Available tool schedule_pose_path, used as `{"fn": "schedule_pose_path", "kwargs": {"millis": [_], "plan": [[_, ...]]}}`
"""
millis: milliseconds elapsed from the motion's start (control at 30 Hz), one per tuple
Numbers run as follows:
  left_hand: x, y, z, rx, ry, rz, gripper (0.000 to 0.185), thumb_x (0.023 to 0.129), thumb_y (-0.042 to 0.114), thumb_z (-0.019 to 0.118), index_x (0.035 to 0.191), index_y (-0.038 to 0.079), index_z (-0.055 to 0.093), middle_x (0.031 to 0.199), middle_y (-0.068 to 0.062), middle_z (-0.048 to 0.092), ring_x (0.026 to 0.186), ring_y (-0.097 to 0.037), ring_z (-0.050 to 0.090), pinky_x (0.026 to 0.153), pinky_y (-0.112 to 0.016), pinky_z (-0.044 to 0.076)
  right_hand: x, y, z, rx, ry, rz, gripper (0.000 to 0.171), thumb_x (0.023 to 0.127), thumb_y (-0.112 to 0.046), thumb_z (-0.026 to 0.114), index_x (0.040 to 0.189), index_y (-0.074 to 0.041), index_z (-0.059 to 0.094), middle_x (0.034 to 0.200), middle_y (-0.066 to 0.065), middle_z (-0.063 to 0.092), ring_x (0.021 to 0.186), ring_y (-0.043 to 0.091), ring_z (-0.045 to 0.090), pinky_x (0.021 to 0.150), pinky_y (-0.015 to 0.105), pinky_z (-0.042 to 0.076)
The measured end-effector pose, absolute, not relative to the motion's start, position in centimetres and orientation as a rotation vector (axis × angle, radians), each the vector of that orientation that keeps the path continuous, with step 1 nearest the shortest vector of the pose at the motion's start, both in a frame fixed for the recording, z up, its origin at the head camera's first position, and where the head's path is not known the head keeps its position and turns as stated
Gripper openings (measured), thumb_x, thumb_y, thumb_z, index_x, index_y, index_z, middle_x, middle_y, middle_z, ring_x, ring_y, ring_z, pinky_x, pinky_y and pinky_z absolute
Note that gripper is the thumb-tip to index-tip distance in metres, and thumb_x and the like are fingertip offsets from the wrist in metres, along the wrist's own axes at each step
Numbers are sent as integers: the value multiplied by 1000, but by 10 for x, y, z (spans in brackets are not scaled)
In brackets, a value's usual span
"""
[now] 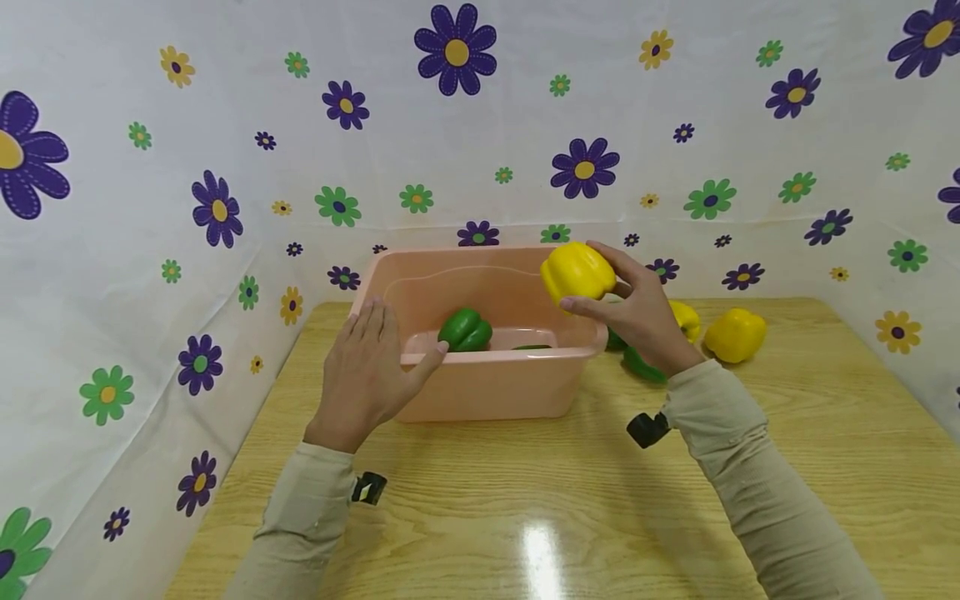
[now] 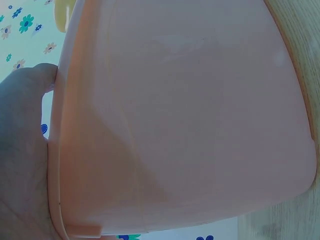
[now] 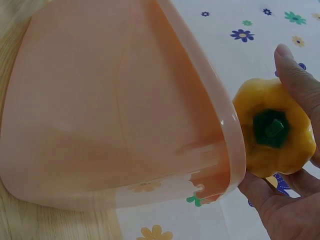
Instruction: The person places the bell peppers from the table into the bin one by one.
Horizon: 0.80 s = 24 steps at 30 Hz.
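A yellow bell pepper [image 1: 576, 272] is held in my right hand [image 1: 647, 310], gripped between thumb and fingers above the right end of a pink plastic tub [image 1: 487, 387]. Its green stem [image 3: 274, 127] shows in the right wrist view. My left hand [image 1: 366, 367] rests on the tub's near left rim with its fingers straight. Inside the tub lie a green bell pepper [image 1: 465, 330] and another green thing [image 1: 532, 347], mostly hidden by the near wall.
Right of the tub, a yellow bell pepper [image 1: 736, 336] sits on the wooden table [image 1: 480, 500]. A second yellow pepper [image 1: 686, 320] and a green vegetable [image 1: 642, 366] are partly behind my right hand. A flower-printed white cloth [image 1: 495, 125] hangs behind and beside the table.
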State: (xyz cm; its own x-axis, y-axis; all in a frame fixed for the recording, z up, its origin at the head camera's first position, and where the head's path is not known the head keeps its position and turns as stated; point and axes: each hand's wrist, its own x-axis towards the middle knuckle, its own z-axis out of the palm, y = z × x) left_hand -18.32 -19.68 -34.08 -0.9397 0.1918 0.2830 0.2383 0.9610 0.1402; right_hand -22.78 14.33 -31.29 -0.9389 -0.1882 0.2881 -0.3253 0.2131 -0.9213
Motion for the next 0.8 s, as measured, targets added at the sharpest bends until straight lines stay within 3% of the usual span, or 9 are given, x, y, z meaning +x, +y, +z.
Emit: {"fn": "schedule_pose_path", "kwargs": {"millis": [800], "plan": [[-182, -197, -340, -319, -2850, -254, 105, 95, 75, 39, 152, -13, 30, 159, -29, 30, 150, -42, 24, 124, -51, 16, -226, 141, -313, 533, -2401, 1768, 83, 86, -18, 83, 157, -17, 40, 152, 7, 48, 126, 33, 56, 104, 47, 50]]}}
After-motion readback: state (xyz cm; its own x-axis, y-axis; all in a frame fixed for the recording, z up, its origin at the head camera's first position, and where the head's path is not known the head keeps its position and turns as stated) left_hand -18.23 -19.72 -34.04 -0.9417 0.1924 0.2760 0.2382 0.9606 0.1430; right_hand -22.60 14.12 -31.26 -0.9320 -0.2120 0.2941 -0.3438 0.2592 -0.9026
